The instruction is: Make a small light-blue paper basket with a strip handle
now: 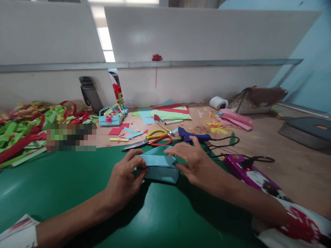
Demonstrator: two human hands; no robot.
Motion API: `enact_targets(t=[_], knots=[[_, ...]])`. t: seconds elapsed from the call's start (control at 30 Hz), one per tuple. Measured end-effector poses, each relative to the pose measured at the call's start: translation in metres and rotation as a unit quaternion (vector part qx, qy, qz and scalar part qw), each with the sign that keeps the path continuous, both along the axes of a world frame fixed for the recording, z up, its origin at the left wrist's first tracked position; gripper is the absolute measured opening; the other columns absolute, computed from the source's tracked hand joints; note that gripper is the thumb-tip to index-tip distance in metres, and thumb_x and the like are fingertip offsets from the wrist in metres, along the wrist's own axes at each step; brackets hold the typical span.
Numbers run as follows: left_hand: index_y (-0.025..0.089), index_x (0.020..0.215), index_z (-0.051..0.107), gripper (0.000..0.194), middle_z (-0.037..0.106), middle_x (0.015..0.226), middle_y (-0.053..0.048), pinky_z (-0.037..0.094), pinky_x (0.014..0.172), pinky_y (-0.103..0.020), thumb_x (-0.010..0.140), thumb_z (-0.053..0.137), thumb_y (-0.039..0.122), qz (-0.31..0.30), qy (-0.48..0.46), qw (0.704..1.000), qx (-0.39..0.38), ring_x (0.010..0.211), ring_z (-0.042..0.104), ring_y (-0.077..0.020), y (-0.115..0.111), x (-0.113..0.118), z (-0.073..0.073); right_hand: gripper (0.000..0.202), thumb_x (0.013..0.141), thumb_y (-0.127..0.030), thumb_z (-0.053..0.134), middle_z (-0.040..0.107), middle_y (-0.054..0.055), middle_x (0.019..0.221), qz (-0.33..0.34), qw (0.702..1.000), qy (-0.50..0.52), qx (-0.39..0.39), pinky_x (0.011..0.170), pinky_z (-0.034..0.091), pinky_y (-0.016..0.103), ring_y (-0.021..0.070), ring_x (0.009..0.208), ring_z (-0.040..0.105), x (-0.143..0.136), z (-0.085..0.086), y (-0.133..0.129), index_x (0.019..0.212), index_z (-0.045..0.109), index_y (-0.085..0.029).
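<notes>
A small light-blue paper bag [161, 174] with a folded flap and a looped handle is held just above the green mat [103, 186]. My left hand [128, 175] pinches its left end between thumb and fingers. At the right end, my right hand [190, 156] grips the flap's edge, thumb below and fingers on top. Right behind the bag lie scissors [152, 138] with one yellow and one red handle. A blue glue gun [193, 135] rests just beyond my right hand.
Coloured strips [23, 127] pile up at the left, near a dark bottle [90, 94]. A finished-looking blue paper bag [110, 120] bears a pink flower. Paper sheets [170, 113] lie at the back. A purple power strip [248, 172] and cable are at the right, with a handbag [258, 100] behind.
</notes>
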State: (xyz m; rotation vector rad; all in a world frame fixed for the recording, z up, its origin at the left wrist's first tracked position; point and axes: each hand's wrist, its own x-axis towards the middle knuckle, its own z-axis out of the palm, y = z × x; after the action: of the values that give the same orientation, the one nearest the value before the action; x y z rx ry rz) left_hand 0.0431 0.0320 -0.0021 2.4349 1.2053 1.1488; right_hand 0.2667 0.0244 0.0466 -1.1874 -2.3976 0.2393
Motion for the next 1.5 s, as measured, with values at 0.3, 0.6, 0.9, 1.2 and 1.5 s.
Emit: enact_targets(t=[0.3,0.6,0.9,1.2,1.5], knots=[[0.019,0.076,0.05,0.01,0.053,0.11,-0.006,0.047,0.074,-0.029,0.08,0.052,0.01,0.002,0.005,1.0,-0.002,0.093,0.058,-0.0176,-0.003,0.001,-0.003,0.027,0.081,-0.007,0.046,0.066,0.002,0.094,-0.012,0.998,-0.009,0.059,0.097,0.013,0.051,0.0202,0.095,0.057,-0.004,-0.015,0.002,0.099,0.058,-0.022],[0.018,0.081,0.053,0.01,0.054,0.112,-0.009,0.052,0.078,-0.03,0.081,0.053,0.007,-0.038,-0.003,0.999,0.012,0.103,0.057,-0.0203,-0.004,0.0,-0.009,0.023,0.085,-0.007,0.039,0.068,0.004,0.082,0.037,0.983,-0.007,0.182,0.099,0.015,0.05,0.0169,0.08,0.06,-0.001,-0.027,0.008,0.092,0.058,-0.016],[0.017,0.094,0.057,0.017,0.057,0.114,-0.012,0.054,0.082,-0.032,0.081,0.053,0.008,-0.033,0.01,0.998,0.05,0.106,0.058,-0.0219,-0.003,0.002,-0.01,0.022,0.085,-0.007,0.039,0.068,0.003,0.081,0.032,0.981,-0.006,0.19,0.1,0.017,0.05,0.0161,0.079,0.06,-0.001,-0.028,0.011,0.091,0.058,-0.017],[0.015,0.095,0.055,0.013,0.053,0.121,-0.017,0.054,0.084,-0.039,0.084,0.049,0.014,0.005,0.093,0.994,0.055,0.11,0.056,-0.0263,-0.007,0.0,-0.01,0.022,0.087,-0.008,0.039,0.068,0.004,0.081,0.018,0.98,-0.013,0.198,0.1,0.017,0.049,0.0164,0.076,0.06,0.0,-0.032,0.012,0.092,0.059,-0.016],[0.019,0.101,0.055,0.018,0.054,0.119,-0.013,0.054,0.079,-0.034,0.084,0.05,0.015,0.004,0.093,0.995,0.043,0.1,0.06,-0.0215,-0.006,-0.002,-0.009,0.021,0.087,-0.01,0.038,0.068,0.004,0.077,0.017,0.979,-0.011,0.203,0.099,0.019,0.047,0.0169,0.072,0.061,0.0,-0.033,0.011,0.09,0.059,-0.015]])
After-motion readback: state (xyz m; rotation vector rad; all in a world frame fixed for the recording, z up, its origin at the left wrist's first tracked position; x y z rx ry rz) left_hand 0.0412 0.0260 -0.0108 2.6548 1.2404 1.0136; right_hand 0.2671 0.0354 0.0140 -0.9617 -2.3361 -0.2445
